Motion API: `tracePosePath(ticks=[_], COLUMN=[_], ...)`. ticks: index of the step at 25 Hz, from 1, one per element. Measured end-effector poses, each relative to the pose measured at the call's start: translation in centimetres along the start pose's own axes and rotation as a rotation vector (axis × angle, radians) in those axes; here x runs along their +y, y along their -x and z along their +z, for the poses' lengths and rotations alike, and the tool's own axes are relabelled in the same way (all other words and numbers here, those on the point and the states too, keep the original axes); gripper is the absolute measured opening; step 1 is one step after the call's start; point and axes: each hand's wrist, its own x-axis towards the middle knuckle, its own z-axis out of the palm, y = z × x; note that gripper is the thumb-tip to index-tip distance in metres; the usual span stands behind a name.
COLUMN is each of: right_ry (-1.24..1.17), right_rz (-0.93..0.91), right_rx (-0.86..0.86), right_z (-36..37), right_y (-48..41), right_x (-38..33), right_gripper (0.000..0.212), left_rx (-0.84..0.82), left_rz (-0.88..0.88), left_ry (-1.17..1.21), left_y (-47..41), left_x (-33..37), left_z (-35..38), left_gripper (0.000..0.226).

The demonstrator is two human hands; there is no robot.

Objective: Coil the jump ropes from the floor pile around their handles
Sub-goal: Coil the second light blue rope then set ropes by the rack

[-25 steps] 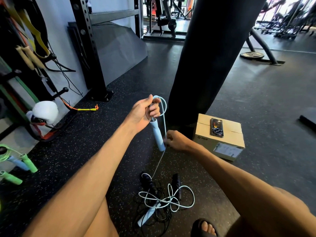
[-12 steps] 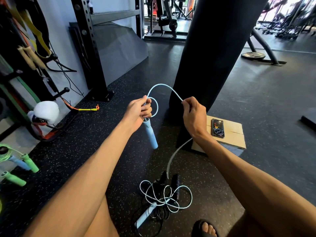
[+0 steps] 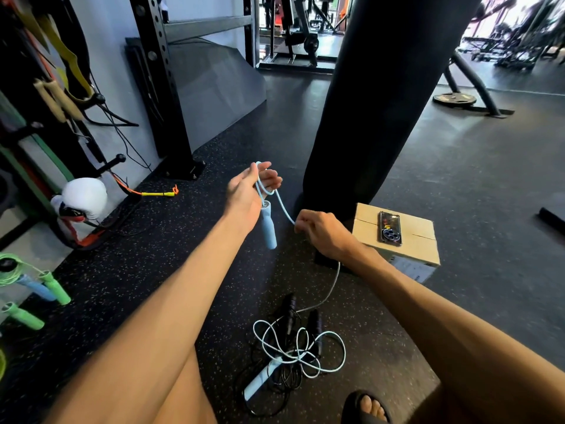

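Left hand (image 3: 244,194): fingers loose, blue rope (image 3: 282,206) looped over, handle (image 3: 269,228) dangling | right hand (image 3: 321,231): pinching blue rope | slack into floor pile (image 3: 293,347)

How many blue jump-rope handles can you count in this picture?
3. A blue handle hangs by the left hand; another lies in the floor pile; a third beside the green handles, far left. The pile may hide more.
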Motion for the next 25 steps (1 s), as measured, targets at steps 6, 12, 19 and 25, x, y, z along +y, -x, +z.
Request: tracePosePath(ticks=[6,12,19,25], right_ry=[0.033,0.064,0.027,-0.142], right_rz=[-0.146,-0.203,-0.082,0.052], right_rx=[-0.027,0.177,0.269,0.264], right_z=[0.8,-0.3,-1.7,-1.0], right_y=[0.1,0.0,-0.3,-0.3], right_x=[-1.5,-2.1,-1.1,-0.7], right_gripper=[0.012,0.012,0.019,0.017], left_rx=[0.005,-0.150,-0.354,-0.454], left_rz=[0.125,0.199,-0.216,-0.389], left_ry=[-0.369,-1.133,-1.015,-0.725], left_y=[0.6,1.6,2.3,2.1], left_x=[-1.2,-2.0,-1.7,-1.2], left_z=[0.3,0.1,0.3,0.2], left_gripper=[0.030,0.032,0.047,0.045])
